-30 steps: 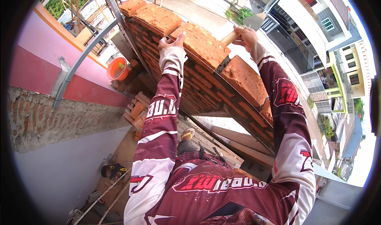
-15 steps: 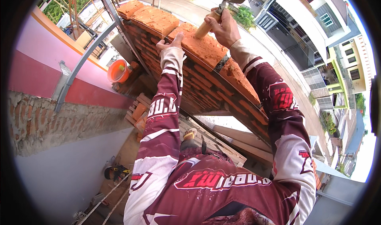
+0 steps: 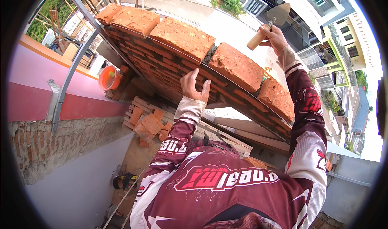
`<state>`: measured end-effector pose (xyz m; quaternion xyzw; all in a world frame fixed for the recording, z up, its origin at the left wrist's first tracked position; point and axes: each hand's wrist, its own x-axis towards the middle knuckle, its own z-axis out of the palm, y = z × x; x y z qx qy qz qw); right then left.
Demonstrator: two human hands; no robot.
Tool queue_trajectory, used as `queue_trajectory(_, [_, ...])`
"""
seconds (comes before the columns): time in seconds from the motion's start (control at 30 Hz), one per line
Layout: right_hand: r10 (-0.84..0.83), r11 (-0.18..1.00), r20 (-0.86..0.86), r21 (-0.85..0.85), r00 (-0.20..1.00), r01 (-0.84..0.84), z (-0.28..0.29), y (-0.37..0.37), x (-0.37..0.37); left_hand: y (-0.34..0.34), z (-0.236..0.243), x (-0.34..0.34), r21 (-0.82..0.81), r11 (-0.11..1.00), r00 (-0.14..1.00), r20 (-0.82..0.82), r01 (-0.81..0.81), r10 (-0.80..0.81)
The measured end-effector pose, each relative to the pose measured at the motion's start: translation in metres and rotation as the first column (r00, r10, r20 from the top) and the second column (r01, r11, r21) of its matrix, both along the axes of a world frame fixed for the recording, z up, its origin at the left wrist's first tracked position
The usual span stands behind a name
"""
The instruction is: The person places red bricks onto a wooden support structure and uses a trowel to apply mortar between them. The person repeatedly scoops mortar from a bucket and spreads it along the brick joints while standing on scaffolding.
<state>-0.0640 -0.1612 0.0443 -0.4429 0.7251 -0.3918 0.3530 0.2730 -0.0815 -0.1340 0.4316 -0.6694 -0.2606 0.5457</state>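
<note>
My right hand grips the wooden handle of a trowel, raised beyond the far right part of the wall, blade up and handle end pointing down to the left. My left hand is empty with its fingers apart, just on the near side of the brick wall. Along the top course lie several orange bricks; the middle brick and the brick to its right have a mortar joint between them. A thin string line runs along the near top edge of the course.
An orange bucket stands at the left beyond a curved grey pipe. Below, loose bricks lie on wooden planks. A pink and red wall borders the left side. A street and houses lie past the brick wall.
My left hand has come off the string and brick edge and moved right and down, opening. My right hand has lifted the trowel away from the bricks to the right. The view has shifted.
</note>
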Motion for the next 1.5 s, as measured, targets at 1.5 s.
queue_trajectory(1.5, [-0.054,0.996,0.067,-0.073,0.996,0.059,-0.043,-0.02,0.056,-0.016,0.006,-0.024,-0.026,0.999,0.997,0.066,0.041,-0.039])
